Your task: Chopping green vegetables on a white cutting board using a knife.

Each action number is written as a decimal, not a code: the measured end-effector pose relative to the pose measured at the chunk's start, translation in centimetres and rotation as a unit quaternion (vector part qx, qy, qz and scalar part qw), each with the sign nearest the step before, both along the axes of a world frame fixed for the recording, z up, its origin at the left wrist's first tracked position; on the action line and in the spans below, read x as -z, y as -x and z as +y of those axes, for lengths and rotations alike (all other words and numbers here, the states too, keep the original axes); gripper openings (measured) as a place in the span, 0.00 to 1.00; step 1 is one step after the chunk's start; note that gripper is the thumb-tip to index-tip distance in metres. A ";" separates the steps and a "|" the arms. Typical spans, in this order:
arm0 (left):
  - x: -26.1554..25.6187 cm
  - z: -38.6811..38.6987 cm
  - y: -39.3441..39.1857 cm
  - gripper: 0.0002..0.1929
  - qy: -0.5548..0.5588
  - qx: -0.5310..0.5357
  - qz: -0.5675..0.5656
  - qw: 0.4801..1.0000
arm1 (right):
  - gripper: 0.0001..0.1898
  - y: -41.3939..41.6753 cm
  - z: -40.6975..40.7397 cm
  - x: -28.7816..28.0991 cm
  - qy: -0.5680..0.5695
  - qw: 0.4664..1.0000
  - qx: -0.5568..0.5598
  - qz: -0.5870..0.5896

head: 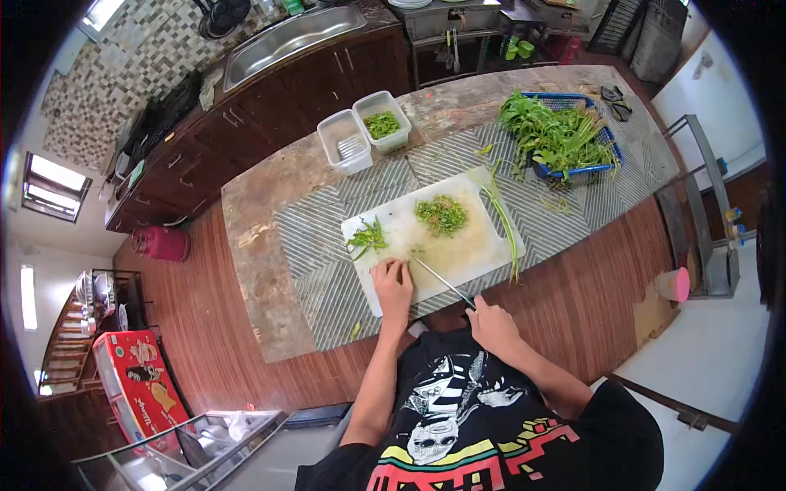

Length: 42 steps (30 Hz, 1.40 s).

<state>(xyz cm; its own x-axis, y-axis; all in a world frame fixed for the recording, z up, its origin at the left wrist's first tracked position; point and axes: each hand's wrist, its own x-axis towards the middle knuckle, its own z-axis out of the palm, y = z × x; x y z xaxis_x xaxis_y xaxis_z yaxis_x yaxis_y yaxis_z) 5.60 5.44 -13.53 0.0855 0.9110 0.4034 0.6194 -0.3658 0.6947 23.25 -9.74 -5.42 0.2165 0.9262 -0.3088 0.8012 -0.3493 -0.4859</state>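
A white plastic cutting board point(399, 288) lies aslant on the table in front of me. My right hand point(494, 325) grips a kitchen knife point(445, 282) by its handle, the blade pointing across the board with its tip near a few green scraps. Fingers bent, my left hand point(393, 285) rests on the board's near left part; whether anything is under the fingertips is hidden. Just beyond it sits a small heap of leafy tips point(368, 237). A round pile of chopped greens point(441, 215) occupies the board's middle, and long green stems point(503, 221) lie over its right end.
Two clear plastic containers point(347, 162) stand at the table's far edge; the right one holds chopped greens point(382, 124). A blue plastic basket point(577, 173) overflows with leafy stalks point(552, 132) at the right, near a dark folded item point(616, 103). A sink point(295, 46) is set in the counter beyond.
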 end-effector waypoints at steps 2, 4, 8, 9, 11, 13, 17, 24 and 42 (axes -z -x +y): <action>0.0 0.0 -0.3 0.03 -0.002 -0.004 -0.002 1.000 | 0.15 0.2 0.4 -0.7 0.050 0.998 0.004 0.026; 0.0 -0.1 -0.6 0.04 -0.003 -0.007 -0.004 1.000 | 0.15 0.1 0.5 -0.4 0.051 0.998 0.000 0.025; -0.4 -0.2 -0.7 0.04 0.008 -0.006 -0.008 1.000 | 0.15 0.2 0.9 0.7 0.019 1.000 -0.024 0.003; -0.5 -0.2 -0.8 0.04 0.006 -0.009 0.000 1.000 | 0.15 0.2 1.2 0.8 0.019 0.999 -0.025 0.003; -0.8 -0.3 -0.9 0.03 0.004 -0.010 0.000 1.000 | 0.15 0.2 1.5 0.9 0.015 0.999 -0.032 0.009; -0.6 -0.1 -0.5 0.03 -0.001 -0.015 0.003 1.000 | 0.15 -0.4 1.1 0.0 0.023 0.999 -0.032 0.008; -0.1 -0.2 -0.3 0.03 0.016 -0.017 0.010 1.000 | 0.15 -1.2 0.8 -0.3 0.040 0.999 -0.013 0.005; -0.1 -0.2 -0.1 0.03 0.027 -0.011 0.011 1.000 | 0.15 -1.3 0.8 -0.3 0.038 0.998 -0.034 0.025; 0.6 -0.5 -0.1 0.03 0.017 -0.030 0.010 0.999 | 0.15 -1.9 0.5 0.8 0.005 0.999 -0.021 0.035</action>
<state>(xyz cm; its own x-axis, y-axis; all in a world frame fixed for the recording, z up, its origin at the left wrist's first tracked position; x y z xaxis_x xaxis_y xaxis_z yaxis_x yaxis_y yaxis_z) 5.75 4.90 -14.12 0.0383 0.9279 0.3708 0.6530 -0.3041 0.6936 25.16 -9.26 -6.26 0.1549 0.9308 -0.3311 0.7792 -0.3211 -0.5383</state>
